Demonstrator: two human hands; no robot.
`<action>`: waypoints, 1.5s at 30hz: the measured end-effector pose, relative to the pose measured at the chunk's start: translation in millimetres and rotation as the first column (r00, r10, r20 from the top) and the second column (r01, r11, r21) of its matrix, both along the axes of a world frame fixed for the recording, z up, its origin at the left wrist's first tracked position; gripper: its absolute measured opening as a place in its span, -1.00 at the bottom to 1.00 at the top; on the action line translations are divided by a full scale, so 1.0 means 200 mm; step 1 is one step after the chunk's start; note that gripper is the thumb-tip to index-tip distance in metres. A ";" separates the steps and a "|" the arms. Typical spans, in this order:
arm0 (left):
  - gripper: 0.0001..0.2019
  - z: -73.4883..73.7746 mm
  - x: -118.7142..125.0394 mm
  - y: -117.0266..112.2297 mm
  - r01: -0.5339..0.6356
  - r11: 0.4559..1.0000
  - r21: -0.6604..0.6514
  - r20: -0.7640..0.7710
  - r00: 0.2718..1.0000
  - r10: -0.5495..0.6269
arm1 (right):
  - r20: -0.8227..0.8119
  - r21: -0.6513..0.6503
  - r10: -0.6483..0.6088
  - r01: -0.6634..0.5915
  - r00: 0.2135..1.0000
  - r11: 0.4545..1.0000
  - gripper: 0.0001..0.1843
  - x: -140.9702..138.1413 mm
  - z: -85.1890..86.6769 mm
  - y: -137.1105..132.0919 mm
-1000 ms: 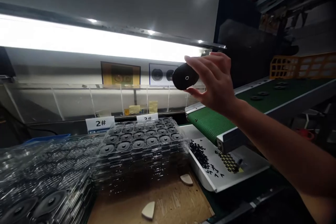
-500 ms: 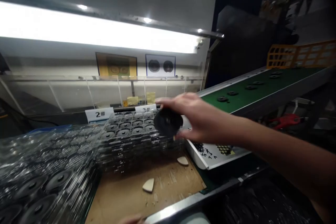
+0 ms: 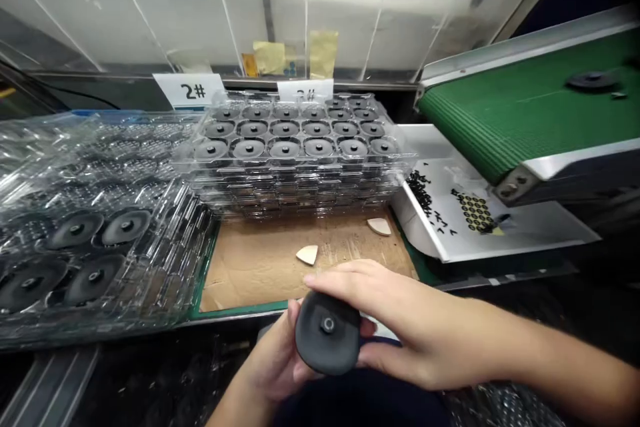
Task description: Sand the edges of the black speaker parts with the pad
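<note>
A black round disc (image 3: 326, 337) with a small metal stud at its centre is low in the middle of the view, close to my body. My right hand (image 3: 420, 330) grips it from the right, thumb below and fingers curled over its top edge. From below left, my left hand (image 3: 274, 363) cups the same disc with its fingers behind it. Both hands hover in front of the bench's near edge. Beyond them a stack of clear trays (image 3: 295, 153) holds rows of similar black discs.
More clear trays (image 3: 95, 227) with larger black discs lie at the left. Two pale wedge pieces (image 3: 308, 254) rest on brown cardboard (image 3: 250, 260). A green conveyor belt (image 3: 520, 107) carrying a disc ends at the right above a white chute (image 3: 480, 227). Labels marked 2# stand behind.
My right hand brought the black disc down from in front of the lamp to near my body. My left hand came up and took hold of it too. The view tilted downward.
</note>
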State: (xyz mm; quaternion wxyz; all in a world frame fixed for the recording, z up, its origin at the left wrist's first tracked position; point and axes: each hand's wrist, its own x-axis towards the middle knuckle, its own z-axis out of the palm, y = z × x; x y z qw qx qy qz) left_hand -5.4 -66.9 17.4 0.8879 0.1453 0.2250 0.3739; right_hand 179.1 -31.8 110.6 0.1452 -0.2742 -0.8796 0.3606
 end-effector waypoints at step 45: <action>-0.52 -0.30 -0.12 0.47 -0.587 0.770 -0.251 -0.317 0.801 0.508 | -0.025 -0.200 -0.579 0.563 0.815 0.802 -0.76 -0.18 -1.00 0.34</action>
